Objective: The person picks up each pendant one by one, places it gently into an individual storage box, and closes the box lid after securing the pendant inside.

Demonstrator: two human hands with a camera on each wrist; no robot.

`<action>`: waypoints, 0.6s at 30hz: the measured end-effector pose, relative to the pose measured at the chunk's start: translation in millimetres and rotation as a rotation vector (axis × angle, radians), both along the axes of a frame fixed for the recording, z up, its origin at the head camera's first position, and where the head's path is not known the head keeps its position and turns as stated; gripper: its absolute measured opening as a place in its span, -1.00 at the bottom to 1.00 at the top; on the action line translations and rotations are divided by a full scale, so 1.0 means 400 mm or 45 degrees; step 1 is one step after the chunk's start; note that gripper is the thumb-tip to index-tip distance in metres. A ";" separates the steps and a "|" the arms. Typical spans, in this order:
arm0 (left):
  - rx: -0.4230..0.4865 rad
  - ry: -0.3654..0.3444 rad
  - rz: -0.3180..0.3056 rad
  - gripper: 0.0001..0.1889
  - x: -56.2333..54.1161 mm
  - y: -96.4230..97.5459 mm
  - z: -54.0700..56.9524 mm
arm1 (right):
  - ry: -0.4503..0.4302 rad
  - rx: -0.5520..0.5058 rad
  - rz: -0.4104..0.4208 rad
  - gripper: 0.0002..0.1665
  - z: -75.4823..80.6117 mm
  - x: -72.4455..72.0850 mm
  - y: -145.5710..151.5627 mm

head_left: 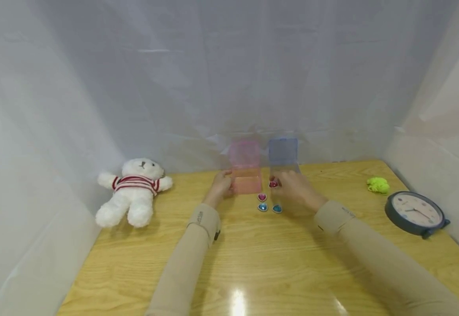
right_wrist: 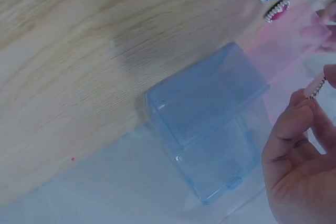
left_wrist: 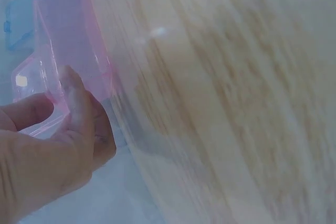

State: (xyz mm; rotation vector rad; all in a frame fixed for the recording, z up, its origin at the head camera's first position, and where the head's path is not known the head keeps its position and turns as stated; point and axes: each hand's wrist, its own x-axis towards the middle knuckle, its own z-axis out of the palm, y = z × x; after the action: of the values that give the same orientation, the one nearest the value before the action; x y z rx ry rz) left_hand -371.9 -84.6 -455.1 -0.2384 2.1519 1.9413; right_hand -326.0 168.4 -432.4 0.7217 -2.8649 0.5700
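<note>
A pink see-through plastic box (head_left: 247,185) stands with its lid raised. My left hand (head_left: 220,186) holds it at its left side, thumb and fingers at the wall near the hinge (left_wrist: 58,156). To its right is a blue see-through box (right_wrist: 205,98), lid up (head_left: 283,150), its base partly hidden by my right hand in the head view. My right hand (head_left: 294,186) pinches a pink gem (head_left: 273,184) with a silver beaded rim between thumb and fingers. In front of the boxes lie another pink gem (head_left: 262,197), a blue gem (head_left: 263,206) and a second blue gem (head_left: 277,209).
A white teddy bear (head_left: 136,193) in a striped sweater lies at the left of the wooden table (head_left: 245,259). On the right are a bright yellow-green bundle (head_left: 378,185) and a round dark-rimmed clock (head_left: 416,213). Pale sheeting (head_left: 221,79) hangs behind and on both sides.
</note>
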 end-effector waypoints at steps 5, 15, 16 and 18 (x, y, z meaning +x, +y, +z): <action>-0.039 0.026 -0.015 -0.44 -0.005 -0.010 0.001 | 0.020 -0.086 -0.012 -0.68 0.017 -0.018 -0.006; 0.056 -0.017 -0.027 -0.42 -0.018 -0.018 -0.005 | -0.001 -0.170 -0.084 -0.59 0.035 -0.054 -0.028; 0.060 -0.021 -0.030 -0.43 -0.019 -0.018 -0.005 | -0.002 -0.167 -0.084 -0.60 0.038 -0.056 -0.032; 0.066 -0.027 -0.038 -0.44 -0.019 -0.019 -0.002 | -0.005 -0.167 -0.085 -0.61 0.043 -0.062 -0.039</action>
State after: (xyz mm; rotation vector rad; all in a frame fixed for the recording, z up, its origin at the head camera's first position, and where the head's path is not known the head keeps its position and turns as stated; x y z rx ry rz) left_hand -379.7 -92.2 -456.0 -0.2156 2.0765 1.9662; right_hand -350.6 152.8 -415.4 0.6032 -2.8107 0.7425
